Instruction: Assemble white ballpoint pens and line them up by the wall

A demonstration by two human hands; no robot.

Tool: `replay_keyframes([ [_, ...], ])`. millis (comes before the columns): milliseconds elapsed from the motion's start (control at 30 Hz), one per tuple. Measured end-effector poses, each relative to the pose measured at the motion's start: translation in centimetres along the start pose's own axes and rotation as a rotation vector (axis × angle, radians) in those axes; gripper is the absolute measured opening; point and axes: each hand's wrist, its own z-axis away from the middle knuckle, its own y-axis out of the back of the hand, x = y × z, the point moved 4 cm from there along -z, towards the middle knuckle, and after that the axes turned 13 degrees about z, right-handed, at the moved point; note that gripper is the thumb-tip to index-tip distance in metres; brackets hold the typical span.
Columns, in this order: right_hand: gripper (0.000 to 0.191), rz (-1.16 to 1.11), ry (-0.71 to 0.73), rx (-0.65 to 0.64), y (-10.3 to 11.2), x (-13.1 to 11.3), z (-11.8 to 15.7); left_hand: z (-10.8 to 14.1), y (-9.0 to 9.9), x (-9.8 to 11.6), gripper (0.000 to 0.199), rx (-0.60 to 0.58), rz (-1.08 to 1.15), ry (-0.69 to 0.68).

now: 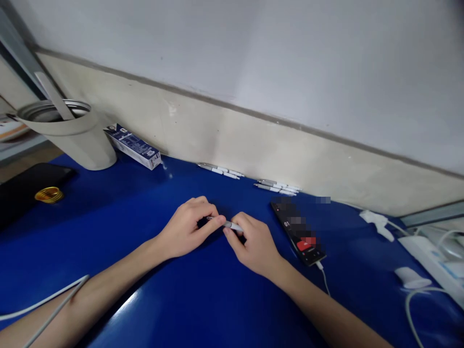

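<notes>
Blue tabletop point(203, 295): one pen point(232, 225), two-handed hold, your left hand point(186, 226) and right hand point(259, 244) pinching it, fingers nearly closed; white pens point(277, 185) beyond.

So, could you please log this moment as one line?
left hand: holds pen | right hand: holds same pen | on blue table: phone, carton, other pens

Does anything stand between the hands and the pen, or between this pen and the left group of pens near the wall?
Nothing visible. The left hand and right hand both hold the pen, and only blue tabletop shows from it to those pens. The phone lies to the right.
</notes>
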Motion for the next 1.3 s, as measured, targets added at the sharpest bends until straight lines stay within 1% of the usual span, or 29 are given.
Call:
replay_keyframes([
  [233, 0.020, -0.076, 0.038, -0.020, -0.2, 0.2, -0.1, -0.1, -0.1, -0.3, 0.027, 0.019, -0.078, -0.072],
  [300, 0.020, -0.078, 0.056, -0.013, 0.0, 0.1, -0.1, 0.0, 0.0, -0.4, 0.026, 0.037, -0.051, -0.054],
  [400, 0.017, -0.032, 0.055, 0.012, 1.0, 0.5, -0.5, 0.0, 0.1, -0.8, 0.025, 0.083, 0.036, 0.036],
  [500, 0.020, 0.122, 0.053, 0.086, 2.8, 2.0, -1.5, 0.0, 0.2, -1.1, 0.027, 0.120, 0.075, 0.110],
  [600, 0.023, 0.350, 0.113, 0.152, 4.7, 4.4, -2.8, 0.0, 0.0, -0.9, 0.025, 0.082, 0.021, 0.089],
  [733, 0.023, 0.659, 0.086, 0.057, 6.0, 8.7, -4.5, 0.0, -0.1, -0.6, 0.024, 0.049, -0.033, 0.068],
  [800, 0.023, 0.824, 0.056, 0.011, 6.1, 10.1, -5.0, 0.1, -0.1, -0.6, 0.025, 0.053, -0.036, 0.068],
  [833, 0.023, 0.893, 0.037, 0.010, 6.0, 10.3, -5.1, 0.1, -0.1, -0.7, 0.025, 0.057, -0.036, 0.064],
  [867, 0.024, 0.942, 0.025, 0.017, 5.8, 10.2, -5.2, 0.1, -0.1, -0.7, 0.025, 0.060, -0.037, 0.058],
  [933, 0.026, 0.955, 0.034, 0.034, 5.0, 8.8, -5.5, 0.1, -0.1, -0.7, 0.025, 0.065, -0.046, 0.046],
  [1067, 0.031, 0.754, 0.186, 0.008, 2.1, 3.4, -6.8, 0.1, -0.2, -0.7, 0.025, 0.066, -0.086, 0.040],
  [1133, 0.033, 0.683, 0.216, 0.011, 0.7, 1.2, -8.0, 0.1, -0.2, -0.7, 0.026, 0.064, -0.103, 0.042],
  [1200, 0.037, 0.649, 0.207, 0.010, -0.5, 0.0, -9.5, 0.1, -0.2, -0.8, 0.025, 0.064, -0.117, 0.042],
  [1300, 0.035, 0.623, 0.151, 0.006, -1.8, -0.1, -11.5, 0.1, -0.2, -0.8, 0.024, 0.067, -0.123, 0.041],
])
